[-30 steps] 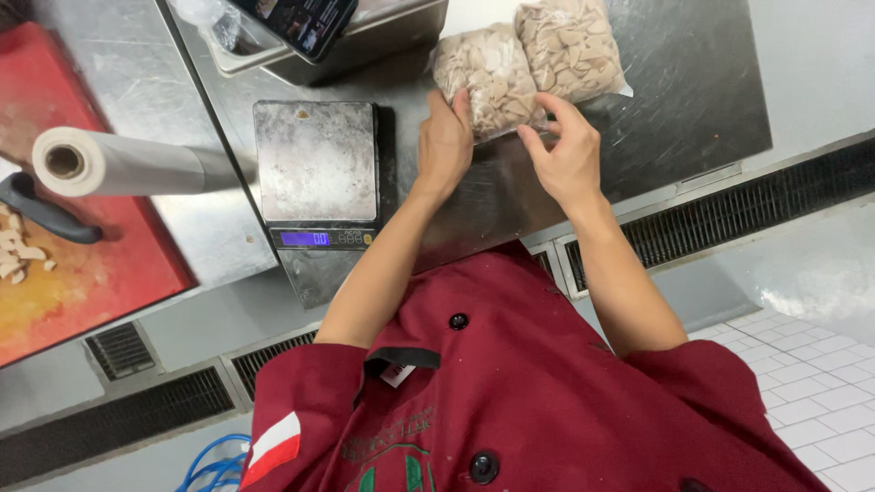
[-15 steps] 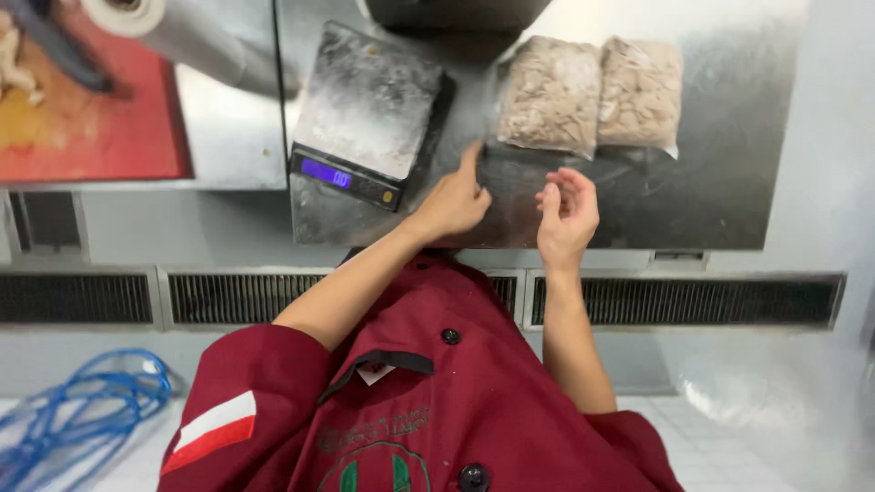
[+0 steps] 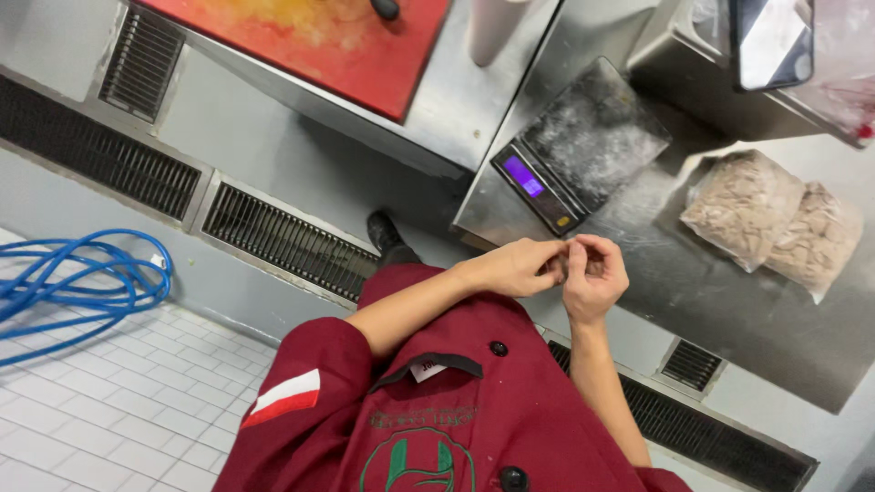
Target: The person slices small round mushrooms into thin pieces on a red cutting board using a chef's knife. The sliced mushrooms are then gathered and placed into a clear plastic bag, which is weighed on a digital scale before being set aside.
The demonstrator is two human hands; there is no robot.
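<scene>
Left hand and right hand are pinched together on something hidden. Nearby filled bags are judged soft, slippery; best gripped at the edges.

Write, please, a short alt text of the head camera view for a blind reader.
A person in a dark red jacket brings the left hand and right hand together above a steel counter, beside a digital scale and two bags of pale food.

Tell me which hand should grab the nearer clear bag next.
Right, probably. The right hand lies on the bags' side, closer to the nearer clear bag; the left hand lies toward the scale and would have to cross over the right.
</scene>
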